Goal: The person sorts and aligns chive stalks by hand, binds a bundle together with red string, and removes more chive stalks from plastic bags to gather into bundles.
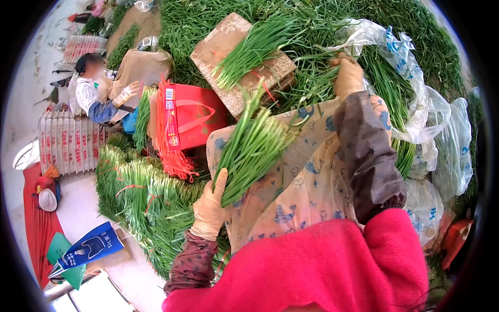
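My left hand (210, 205), in a pale glove, is closed around the lower part of a bunch of green stalks (254, 151) with pale ends, which leans over the patterned apron (306, 177) on my lap. Farther right and forward, my right hand (347, 75), also gloved, has its fingers closed on some thin green leaves (325, 86) at the edge of the big green pile. Between the hands and beyond them, another bunch (254, 49) lies on a patterned board (228, 34), with a red tie beside it.
Red ties (174, 162) hang from a red box (192, 117) at centre left. Tied bunches (140, 187) are stacked below it. Another person (96, 88) sits at the upper left. Plastic bags (449, 145) lie at the right, and a loose green pile (426, 47) spreads behind.
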Tool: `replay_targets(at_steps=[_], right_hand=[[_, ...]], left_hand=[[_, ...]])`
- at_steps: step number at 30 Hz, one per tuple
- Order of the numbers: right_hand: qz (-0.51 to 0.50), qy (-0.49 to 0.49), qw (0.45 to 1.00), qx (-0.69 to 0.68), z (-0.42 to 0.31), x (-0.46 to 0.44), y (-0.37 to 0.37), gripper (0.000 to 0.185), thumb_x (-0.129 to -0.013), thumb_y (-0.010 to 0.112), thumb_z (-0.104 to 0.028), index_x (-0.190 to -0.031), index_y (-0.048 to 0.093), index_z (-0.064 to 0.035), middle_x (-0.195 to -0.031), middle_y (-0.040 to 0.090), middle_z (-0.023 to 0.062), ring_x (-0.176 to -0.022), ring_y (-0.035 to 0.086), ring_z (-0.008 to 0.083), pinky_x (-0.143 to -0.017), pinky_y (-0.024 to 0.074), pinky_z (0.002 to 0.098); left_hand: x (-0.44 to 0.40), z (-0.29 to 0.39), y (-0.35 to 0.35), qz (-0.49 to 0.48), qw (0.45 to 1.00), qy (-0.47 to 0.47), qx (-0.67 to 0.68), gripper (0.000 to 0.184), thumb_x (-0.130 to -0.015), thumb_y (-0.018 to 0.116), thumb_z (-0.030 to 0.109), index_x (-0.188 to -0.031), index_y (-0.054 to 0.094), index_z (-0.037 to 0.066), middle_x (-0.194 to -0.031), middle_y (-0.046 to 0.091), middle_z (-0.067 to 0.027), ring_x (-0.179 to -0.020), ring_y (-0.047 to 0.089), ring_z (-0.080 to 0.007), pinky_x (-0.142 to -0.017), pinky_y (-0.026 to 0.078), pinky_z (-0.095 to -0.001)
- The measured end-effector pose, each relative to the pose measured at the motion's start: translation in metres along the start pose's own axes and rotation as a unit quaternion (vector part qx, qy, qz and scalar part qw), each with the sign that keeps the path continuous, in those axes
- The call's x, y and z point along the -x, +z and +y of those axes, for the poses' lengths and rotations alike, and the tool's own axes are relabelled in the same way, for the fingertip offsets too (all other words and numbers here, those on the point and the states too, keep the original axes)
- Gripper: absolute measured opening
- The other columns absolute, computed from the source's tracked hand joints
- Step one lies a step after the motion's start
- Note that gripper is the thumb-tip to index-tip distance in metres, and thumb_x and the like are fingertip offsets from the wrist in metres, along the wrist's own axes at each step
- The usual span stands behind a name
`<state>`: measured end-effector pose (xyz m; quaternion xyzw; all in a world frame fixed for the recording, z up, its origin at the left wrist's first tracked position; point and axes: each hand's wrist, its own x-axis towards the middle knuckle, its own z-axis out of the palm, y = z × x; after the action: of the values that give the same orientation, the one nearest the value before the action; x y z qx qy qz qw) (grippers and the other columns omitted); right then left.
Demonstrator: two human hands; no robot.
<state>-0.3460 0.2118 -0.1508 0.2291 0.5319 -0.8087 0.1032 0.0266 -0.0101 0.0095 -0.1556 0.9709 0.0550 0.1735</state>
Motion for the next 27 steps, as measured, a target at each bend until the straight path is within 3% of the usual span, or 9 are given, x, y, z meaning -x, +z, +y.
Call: replay_targets(at_steps=[4, 8, 14, 16, 18, 20, 22, 24, 27], right_hand=[[-0.03, -0.043, 0.988, 0.146, -0.032, 0.013, -0.009, 0.025, -0.093, 0.054, -0.024, -0.106, 0.065, -0.0065, -0.077, 0.067, 0.0021, -0.059, 0.056, 0.0134, -0.052, 0.0448, 0.0285], [-0.275, -0.241, 0.801, 0.474, -0.041, 0.108, 0.013, 0.041, -0.085, 0.066, -0.038, -0.115, 0.061, -0.0093, -0.098, 0.069, 0.013, -0.086, 0.068, 0.0269, -0.076, 0.0523, 0.0375], [-0.471, -0.255, 0.604, 0.59, -0.007, 0.199, 0.059, 0.029, -0.082, 0.067, -0.03, -0.104, 0.06, -0.0119, -0.073, 0.064, 0.0134, -0.073, 0.066, 0.0303, -0.061, 0.0517, 0.0408], [-0.455, -0.295, 0.644, 0.539, 0.018, 0.192, 0.051, 0.022, -0.085, 0.063, -0.025, -0.102, 0.063, -0.0111, -0.071, 0.064, 0.0152, -0.068, 0.065, 0.0322, -0.058, 0.0512, 0.041], [-0.487, -0.241, 0.752, 0.372, 0.026, 0.19, 0.044, 0.024, -0.087, 0.059, -0.029, -0.092, 0.065, -0.0063, -0.068, 0.065, 0.0136, -0.062, 0.066, 0.0278, -0.054, 0.0497, 0.0403], [-0.582, 0.074, 0.73, 0.35, -0.021, 0.191, 0.039, 0.022, -0.087, 0.059, -0.023, -0.091, 0.068, -0.0034, -0.07, 0.066, 0.0094, -0.063, 0.066, 0.016, -0.056, 0.0496, 0.0326], [-0.789, 0.289, 0.508, 0.19, -0.032, 0.184, 0.027, 0.018, -0.088, 0.063, -0.015, -0.095, 0.068, 0.0007, -0.074, 0.067, 0.0038, -0.066, 0.062, 0.0099, -0.058, 0.0505, 0.0267], [-0.759, 0.251, 0.551, 0.24, -0.067, 0.175, 0.018, 0.019, -0.085, 0.061, -0.017, -0.091, 0.067, 0.0001, -0.081, 0.07, 0.0054, -0.069, 0.064, 0.0102, -0.059, 0.0498, 0.0245], [-0.521, 0.156, 0.803, 0.243, -0.079, 0.133, 0.009, 0.022, -0.087, 0.062, -0.018, -0.098, 0.068, 0.0, -0.088, 0.07, 0.0053, -0.069, 0.063, 0.0102, -0.064, 0.0507, 0.0247]], left_hand=[[0.003, -0.007, 0.011, 0.027, 0.999, -0.032, -0.017, 0.1, -0.066, 0.072, 0.009, -0.15, 0.022, 0.031, -0.123, 0.051, -0.0248, -0.088, 0.063, -0.0406, -0.068, 0.053, -0.0432], [-0.002, -0.006, 0.013, 0.058, 0.996, -0.051, -0.046, 0.094, -0.071, 0.064, 0.001, -0.15, 0.022, 0.031, -0.119, 0.051, -0.0229, -0.081, 0.063, -0.0395, -0.063, 0.052, -0.0445], [-0.014, 0.006, 0.009, 0.074, 0.992, -0.045, -0.096, 0.094, -0.072, 0.064, 0.004, -0.15, 0.02, 0.032, -0.115, 0.051, -0.0232, -0.072, 0.062, -0.0363, -0.058, 0.051, -0.0432], [-0.017, 0.004, 0.008, 0.069, 0.992, -0.045, -0.1, 0.096, -0.071, 0.065, 0.005, -0.15, 0.019, 0.031, -0.114, 0.052, -0.0231, -0.07, 0.063, -0.0349, -0.057, 0.051, -0.0422], [-0.018, 0.004, 0.008, 0.002, 0.989, -0.099, -0.109, 0.098, -0.071, 0.069, 0.007, -0.15, 0.017, 0.032, -0.124, 0.051, -0.0241, -0.081, 0.064, -0.0393, -0.065, 0.053, -0.0437], [-0.02, -0.001, 0.011, -0.011, 0.988, -0.11, -0.113, 0.098, -0.071, 0.068, 0.005, -0.15, 0.017, 0.032, -0.121, 0.052, -0.0221, -0.08, 0.064, -0.0388, -0.064, 0.053, -0.0441], [-0.023, -0.009, 0.018, -0.02, 0.986, -0.117, -0.115, 0.099, -0.071, 0.066, 0.003, -0.151, 0.016, 0.031, -0.119, 0.052, -0.0202, -0.08, 0.063, -0.0384, -0.064, 0.052, -0.0445], [-0.023, -0.019, 0.025, 0.05, 0.989, -0.061, -0.126, 0.098, -0.069, 0.065, 0.001, -0.15, 0.018, 0.031, -0.117, 0.054, -0.0223, -0.067, 0.063, -0.0314, -0.054, 0.052, -0.0408], [-0.022, -0.022, 0.025, 0.056, 0.99, -0.042, -0.125, 0.096, -0.07, 0.062, -0.001, -0.15, 0.021, 0.031, -0.118, 0.054, -0.0229, -0.069, 0.063, -0.0323, -0.056, 0.052, -0.041]])
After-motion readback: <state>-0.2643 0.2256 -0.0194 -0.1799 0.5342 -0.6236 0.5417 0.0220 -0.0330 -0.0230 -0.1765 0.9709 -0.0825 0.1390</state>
